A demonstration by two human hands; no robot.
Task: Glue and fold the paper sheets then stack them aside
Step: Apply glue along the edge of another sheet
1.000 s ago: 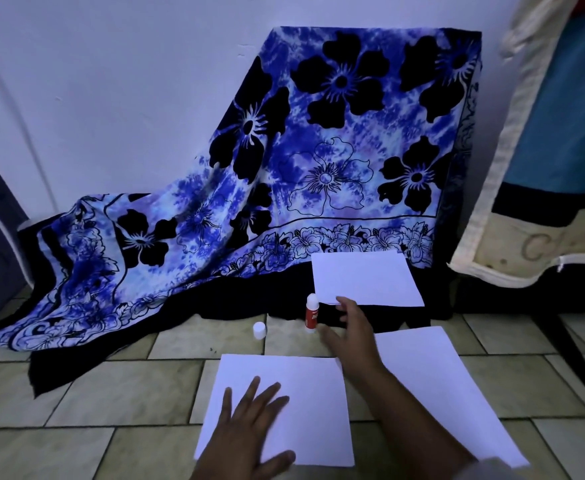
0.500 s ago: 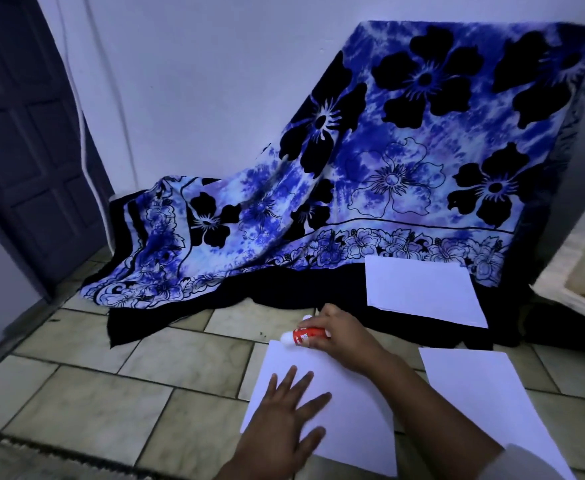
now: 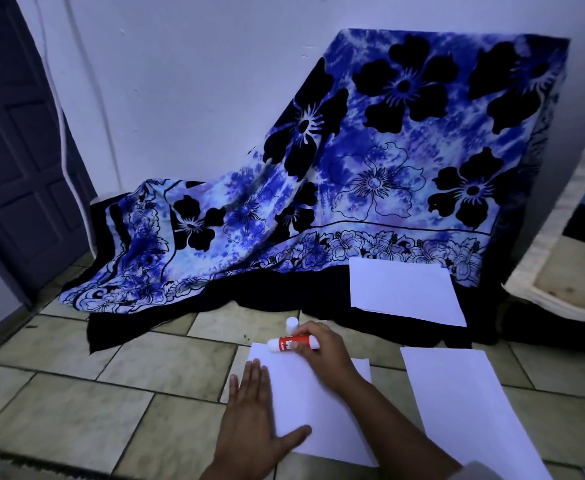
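Left hand (image 3: pixel 256 427) lies flat, fingers spread, palm pressing the near-left part of the working sheet (image 3: pixel 313 407) onto the tiled floor (image 3: pixel 86 403); it grips nothing. Right hand (image 3: pixel 322 351) is closed around the glue stick (image 3: pixel 293 342), held sideways with its white tip at the sheet's far-left corner. Step in hand looks like gluing: the stick sits at the top edge and probably needs a steady drag along that edge while the left palm keeps the paper from sliding, then a fold. Whether the tip is actually touching the paper, cannot tell. Sheet is plain white, flat, unfolded, no glue line visible. To its right, apart from it, lies a spare sheet (image 3: pixel 468 410), also white and flat. Just beyond the stick, a small white cap (image 3: pixel 291 323) stands on the floor. Farther back, another white sheet (image 3: pixel 405 289) rests on the dark hem of the blue floral cloth (image 3: pixel 370 161), which is draped against the wall (image 3: pixel 197 81).
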